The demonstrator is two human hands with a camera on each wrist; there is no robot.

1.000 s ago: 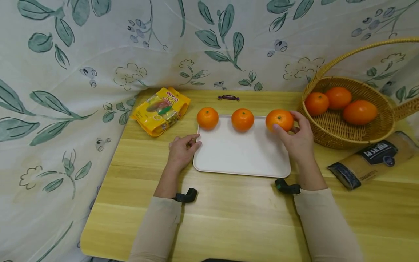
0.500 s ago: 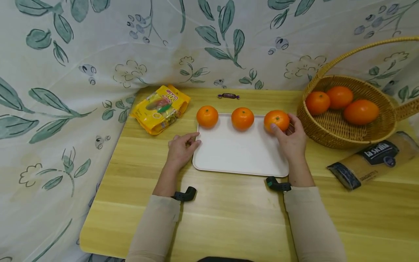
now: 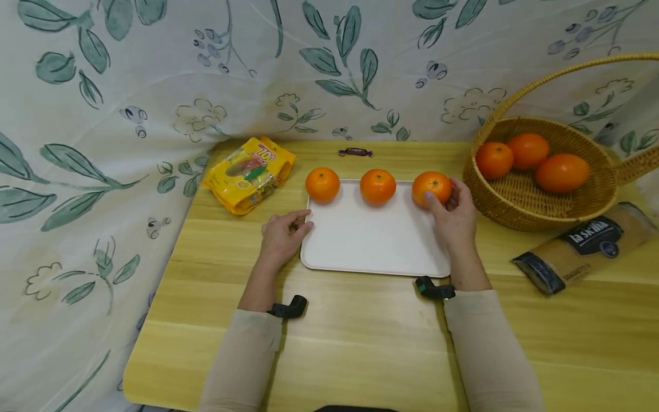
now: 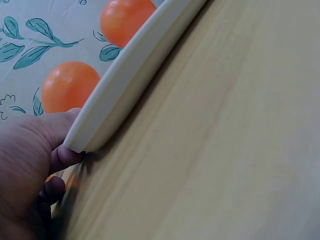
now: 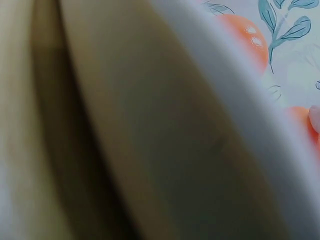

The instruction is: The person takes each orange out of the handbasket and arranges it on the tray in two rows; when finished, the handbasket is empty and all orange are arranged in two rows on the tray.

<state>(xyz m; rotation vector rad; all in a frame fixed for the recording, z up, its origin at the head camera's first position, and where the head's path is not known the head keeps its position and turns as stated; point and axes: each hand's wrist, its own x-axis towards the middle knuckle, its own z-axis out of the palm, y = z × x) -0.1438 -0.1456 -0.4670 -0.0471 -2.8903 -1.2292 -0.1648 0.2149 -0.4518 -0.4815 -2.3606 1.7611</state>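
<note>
Three oranges stand in a row along the far edge of a white rectangular tray (image 3: 376, 246): a left orange (image 3: 322, 185), a middle orange (image 3: 378, 187) and a right orange (image 3: 431, 189). My right hand (image 3: 455, 214) grips the right orange, thumb on its near side and fingers round its right side. At the tray's left rim, my left hand (image 3: 283, 237) pinches the edge between thumb and fingers, as the left wrist view shows at the tray's rim (image 4: 125, 75). In the right wrist view the blurred tray wall (image 5: 165, 125) hides most of the right hand.
A wicker basket (image 3: 540, 214) with three orange fruits stands at the right, near my right hand. A spaghetti pack (image 3: 584, 246) lies before it. At the back left is a yellow candy bag (image 3: 249, 174); a small wrapped candy (image 3: 355, 151) lies behind the tray.
My right hand and the right orange have shifted slightly left, toward the middle orange. The left hand stays at the tray's rim.
</note>
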